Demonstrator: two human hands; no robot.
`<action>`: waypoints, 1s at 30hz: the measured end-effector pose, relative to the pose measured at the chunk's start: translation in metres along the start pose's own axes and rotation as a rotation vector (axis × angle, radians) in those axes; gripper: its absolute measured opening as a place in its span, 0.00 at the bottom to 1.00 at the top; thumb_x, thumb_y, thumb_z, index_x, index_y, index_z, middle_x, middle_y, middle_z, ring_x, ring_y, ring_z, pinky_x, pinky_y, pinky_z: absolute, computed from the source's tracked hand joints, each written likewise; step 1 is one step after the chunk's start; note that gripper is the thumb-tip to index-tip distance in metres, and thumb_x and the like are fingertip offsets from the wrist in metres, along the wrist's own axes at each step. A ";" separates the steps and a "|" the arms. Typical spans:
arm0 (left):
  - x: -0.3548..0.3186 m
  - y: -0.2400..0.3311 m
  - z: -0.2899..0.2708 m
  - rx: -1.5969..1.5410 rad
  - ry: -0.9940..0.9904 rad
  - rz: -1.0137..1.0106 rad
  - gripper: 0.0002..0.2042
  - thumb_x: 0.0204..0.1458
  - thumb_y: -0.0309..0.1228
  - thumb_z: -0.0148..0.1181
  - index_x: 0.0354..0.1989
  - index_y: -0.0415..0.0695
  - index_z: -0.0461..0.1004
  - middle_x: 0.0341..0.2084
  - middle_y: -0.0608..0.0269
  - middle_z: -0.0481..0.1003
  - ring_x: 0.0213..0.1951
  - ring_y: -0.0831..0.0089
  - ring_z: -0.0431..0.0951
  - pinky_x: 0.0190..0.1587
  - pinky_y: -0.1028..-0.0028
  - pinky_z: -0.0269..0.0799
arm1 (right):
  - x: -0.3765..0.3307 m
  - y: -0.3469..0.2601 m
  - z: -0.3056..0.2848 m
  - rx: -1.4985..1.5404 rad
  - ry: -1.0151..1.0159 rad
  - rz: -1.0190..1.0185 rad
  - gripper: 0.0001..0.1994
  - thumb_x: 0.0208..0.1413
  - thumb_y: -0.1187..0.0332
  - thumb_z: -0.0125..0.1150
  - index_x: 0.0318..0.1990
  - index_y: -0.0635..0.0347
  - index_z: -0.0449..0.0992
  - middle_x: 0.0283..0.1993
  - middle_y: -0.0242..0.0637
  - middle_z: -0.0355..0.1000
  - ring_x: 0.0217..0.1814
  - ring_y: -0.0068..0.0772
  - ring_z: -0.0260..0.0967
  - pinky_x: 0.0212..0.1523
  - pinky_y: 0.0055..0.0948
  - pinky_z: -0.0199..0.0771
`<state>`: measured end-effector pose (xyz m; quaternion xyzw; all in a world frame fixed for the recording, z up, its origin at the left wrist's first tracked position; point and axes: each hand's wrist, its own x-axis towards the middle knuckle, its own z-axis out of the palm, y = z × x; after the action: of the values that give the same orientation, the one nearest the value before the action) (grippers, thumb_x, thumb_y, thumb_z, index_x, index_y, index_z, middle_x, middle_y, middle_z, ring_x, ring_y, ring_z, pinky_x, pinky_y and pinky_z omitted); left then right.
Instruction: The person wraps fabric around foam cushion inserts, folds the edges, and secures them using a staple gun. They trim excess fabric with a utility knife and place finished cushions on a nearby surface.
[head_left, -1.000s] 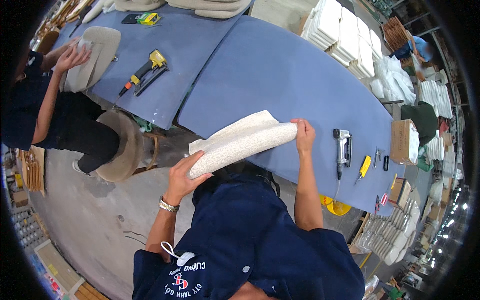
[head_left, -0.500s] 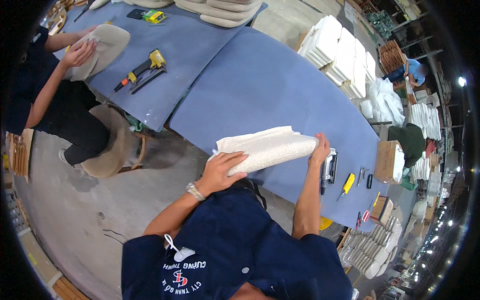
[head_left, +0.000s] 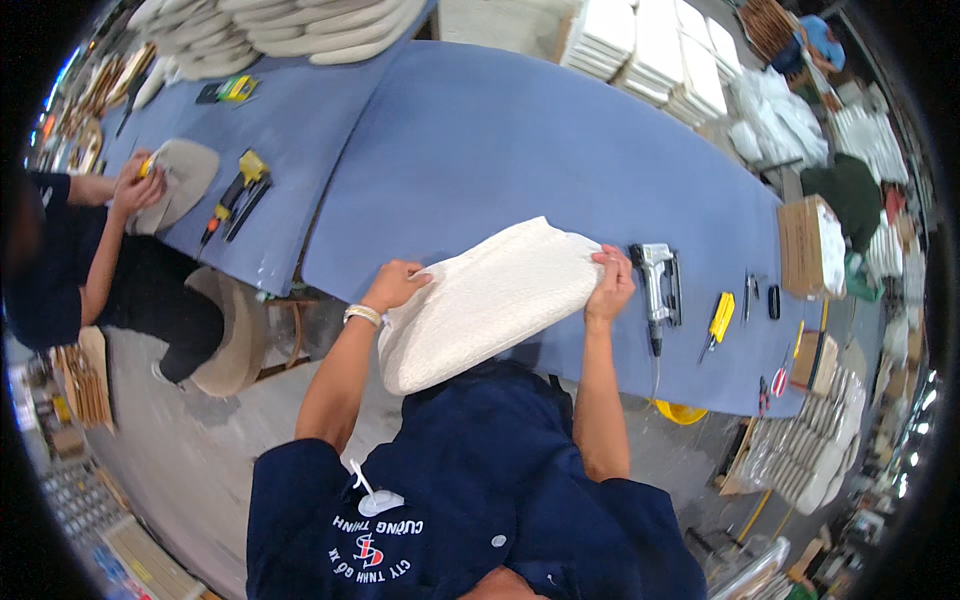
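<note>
Held up at the near edge of the blue table [head_left: 520, 130]: a white fabric-covered seat pad [head_left: 485, 300], tilted, its far right end over the tabletop, its near left end hanging out past the edge above the floor; left hand [head_left: 395, 285] clamped on the pad's left rim, fingers curled over the cloth; right hand [head_left: 610, 285] gripping the right end, thumb under, fingers on top; both hands closed on the pad, neither released.

Compared with a second ago: pad turned from a thin edge-on strip to a broad face showing, and swung nearer to the body; hands kept at the two ends throughout; judged a turning-over or repositioning of the pad in hand, not a setting down, since no part of it seems to rest flat on the table.

Just right of the right hand, lying on the table: a grey staple gun [head_left: 660, 285]; further right a yellow-handled tool [head_left: 720, 320] and a cardboard box [head_left: 810, 245].

Far left: another person's hands on a beige pad [head_left: 180, 180], a yellow-and-black tool [head_left: 235, 195] beside it; stacked white pads [head_left: 650, 45] at the far edge.
</note>
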<state>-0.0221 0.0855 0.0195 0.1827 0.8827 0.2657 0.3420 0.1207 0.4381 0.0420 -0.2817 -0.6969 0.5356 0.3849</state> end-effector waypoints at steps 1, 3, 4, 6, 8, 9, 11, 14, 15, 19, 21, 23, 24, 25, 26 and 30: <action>-0.001 0.006 -0.003 -0.171 -0.009 -0.017 0.26 0.59 0.49 0.63 0.55 0.38 0.79 0.41 0.50 0.83 0.40 0.56 0.84 0.50 0.62 0.76 | -0.001 0.001 -0.001 -0.015 0.003 -0.002 0.15 0.66 0.69 0.53 0.32 0.66 0.84 0.47 0.46 0.80 0.61 0.44 0.72 0.62 0.39 0.67; -0.009 0.012 0.002 -0.530 -0.033 -0.086 0.25 0.59 0.49 0.64 0.53 0.37 0.80 0.37 0.56 0.84 0.37 0.61 0.83 0.48 0.64 0.76 | 0.000 -0.003 -0.003 -0.059 -0.014 0.005 0.15 0.66 0.68 0.53 0.31 0.65 0.84 0.46 0.46 0.80 0.62 0.47 0.71 0.62 0.41 0.67; -0.013 0.013 0.002 -0.663 -0.054 -0.121 0.24 0.60 0.47 0.64 0.52 0.37 0.80 0.38 0.60 0.83 0.38 0.69 0.81 0.47 0.67 0.76 | 0.004 -0.007 -0.004 -0.095 -0.059 -0.019 0.15 0.65 0.67 0.53 0.31 0.64 0.84 0.45 0.46 0.81 0.61 0.48 0.72 0.62 0.41 0.67; -0.012 0.031 0.012 -0.618 0.036 -0.135 0.23 0.62 0.45 0.63 0.53 0.35 0.79 0.39 0.61 0.82 0.37 0.71 0.80 0.45 0.69 0.76 | 0.016 -0.013 0.002 -0.152 -0.141 -0.072 0.15 0.65 0.66 0.53 0.31 0.62 0.85 0.42 0.45 0.81 0.59 0.49 0.73 0.61 0.41 0.69; -0.012 0.047 0.015 -0.552 0.013 -0.152 0.23 0.63 0.45 0.62 0.54 0.35 0.78 0.42 0.60 0.82 0.40 0.72 0.79 0.47 0.69 0.75 | 0.034 -0.016 0.011 -0.167 -0.193 -0.162 0.17 0.67 0.67 0.52 0.31 0.63 0.85 0.39 0.43 0.82 0.54 0.46 0.75 0.58 0.40 0.70; -0.012 0.055 0.016 -0.517 -0.057 -0.158 0.24 0.63 0.46 0.62 0.55 0.35 0.77 0.44 0.58 0.81 0.43 0.71 0.79 0.49 0.68 0.74 | 0.041 -0.018 0.015 -0.178 -0.219 -0.204 0.18 0.67 0.67 0.51 0.32 0.64 0.85 0.37 0.42 0.83 0.52 0.44 0.76 0.57 0.39 0.71; -0.011 0.072 0.012 -0.462 -0.172 -0.176 0.27 0.63 0.47 0.61 0.58 0.34 0.76 0.48 0.54 0.80 0.50 0.69 0.78 0.54 0.67 0.72 | 0.056 -0.034 0.024 -0.176 -0.312 -0.150 0.16 0.65 0.68 0.53 0.30 0.63 0.85 0.34 0.41 0.82 0.45 0.42 0.77 0.50 0.37 0.73; 0.013 0.064 0.022 -0.432 -0.074 -0.110 0.25 0.62 0.44 0.63 0.57 0.33 0.76 0.45 0.51 0.81 0.44 0.68 0.80 0.49 0.68 0.75 | 0.056 -0.033 0.021 -0.208 -0.405 -0.103 0.12 0.61 0.68 0.57 0.27 0.58 0.84 0.32 0.39 0.80 0.42 0.41 0.77 0.46 0.37 0.74; 0.022 0.074 0.020 -0.360 -0.069 -0.092 0.25 0.62 0.43 0.63 0.56 0.32 0.76 0.44 0.51 0.82 0.42 0.69 0.81 0.48 0.69 0.76 | 0.059 -0.032 0.019 -0.201 -0.410 -0.141 0.12 0.60 0.68 0.58 0.27 0.58 0.84 0.31 0.39 0.80 0.41 0.41 0.77 0.45 0.36 0.74; 0.056 0.137 0.014 -0.483 -0.202 -0.181 0.27 0.62 0.46 0.63 0.54 0.29 0.75 0.43 0.46 0.82 0.41 0.65 0.83 0.46 0.67 0.77 | 0.055 -0.031 0.009 -0.151 -0.407 -0.222 0.10 0.59 0.69 0.59 0.28 0.58 0.84 0.30 0.39 0.79 0.40 0.41 0.77 0.45 0.37 0.74; 0.086 0.134 0.023 -0.448 -0.252 -0.099 0.29 0.61 0.48 0.63 0.53 0.27 0.75 0.43 0.45 0.82 0.41 0.62 0.83 0.45 0.65 0.77 | 0.058 -0.033 0.008 -0.165 -0.449 -0.264 0.10 0.59 0.69 0.60 0.28 0.58 0.84 0.30 0.40 0.80 0.41 0.41 0.77 0.47 0.37 0.75; 0.110 0.150 0.032 -0.348 -0.109 -0.077 0.28 0.61 0.48 0.62 0.47 0.27 0.77 0.38 0.41 0.82 0.39 0.56 0.84 0.43 0.62 0.77 | 0.061 -0.036 0.007 -0.200 -0.499 -0.267 0.10 0.60 0.69 0.59 0.29 0.58 0.85 0.32 0.40 0.81 0.43 0.42 0.78 0.51 0.40 0.74; 0.119 0.158 0.038 -0.298 -0.036 -0.065 0.28 0.61 0.49 0.62 0.44 0.27 0.78 0.36 0.39 0.83 0.38 0.53 0.85 0.41 0.60 0.77 | 0.063 -0.038 0.009 -0.224 -0.536 -0.252 0.10 0.61 0.70 0.59 0.30 0.59 0.85 0.34 0.40 0.81 0.45 0.41 0.78 0.55 0.42 0.74; 0.123 0.162 0.046 -0.202 0.011 -0.060 0.28 0.61 0.49 0.62 0.41 0.27 0.79 0.34 0.37 0.82 0.37 0.49 0.84 0.40 0.59 0.77 | 0.065 -0.041 0.010 -0.245 -0.578 -0.234 0.10 0.61 0.70 0.59 0.31 0.59 0.85 0.35 0.40 0.82 0.47 0.41 0.79 0.59 0.44 0.73; 0.129 0.162 0.056 -0.105 0.061 -0.053 0.28 0.61 0.50 0.61 0.38 0.27 0.79 0.31 0.34 0.81 0.36 0.46 0.84 0.39 0.57 0.76 | 0.068 -0.043 0.010 -0.293 -0.622 -0.254 0.10 0.61 0.69 0.59 0.31 0.58 0.85 0.35 0.39 0.82 0.47 0.41 0.79 0.59 0.44 0.73; 0.137 0.149 0.070 0.034 0.174 0.041 0.32 0.62 0.54 0.56 0.31 0.28 0.79 0.27 0.28 0.76 0.33 0.33 0.80 0.37 0.49 0.74 | 0.072 -0.058 0.016 -0.507 -0.755 -0.369 0.10 0.61 0.66 0.60 0.31 0.57 0.86 0.36 0.34 0.83 0.48 0.38 0.80 0.61 0.46 0.72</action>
<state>-0.0479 0.2966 -0.0057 0.1825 0.9095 0.2726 0.2554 0.0693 0.4721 0.1128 -0.0248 -0.9345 0.3366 0.1131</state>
